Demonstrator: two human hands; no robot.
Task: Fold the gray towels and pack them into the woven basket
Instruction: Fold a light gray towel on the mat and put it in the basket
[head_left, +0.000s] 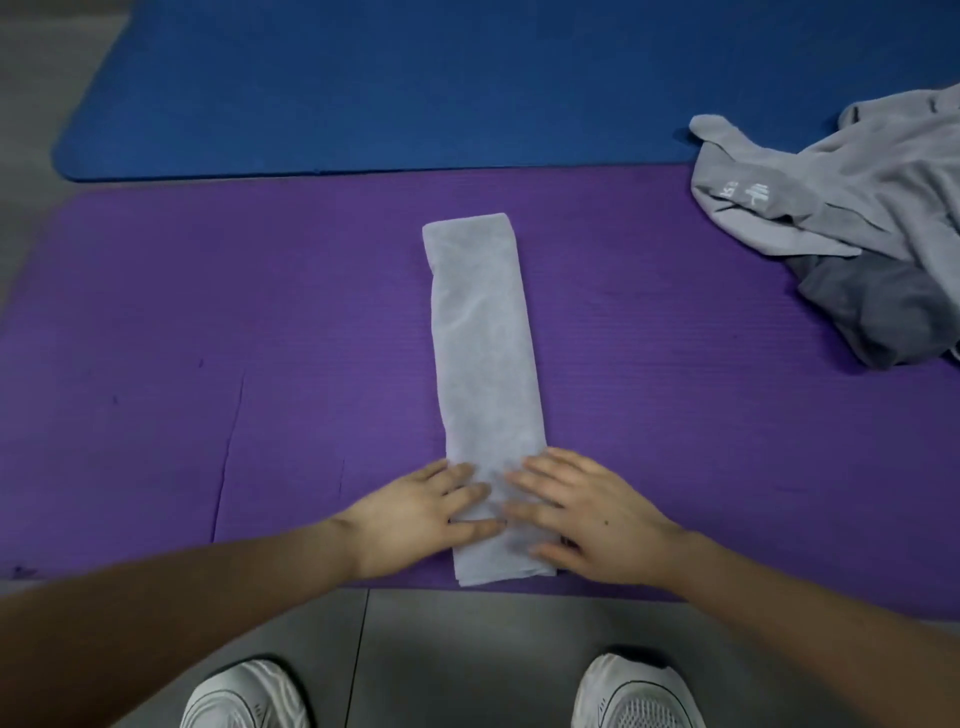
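A light gray towel (485, 353) lies folded into a long narrow strip on the purple mat (208, 322), running away from me. My left hand (421, 514) rests flat on its near end from the left, fingers straight. My right hand (587, 512) presses the same end from the right, fingers straight and spread. A heap of unfolded gray towels (852, 218) lies at the right edge, a darker one under lighter ones. No woven basket is in view.
A blue mat (363, 83) lies beyond the purple one. Gray tiled floor (415, 654) shows in front of the mat, with my two white shoes (631, 696) at the bottom edge. The purple mat has a cut line at the left.
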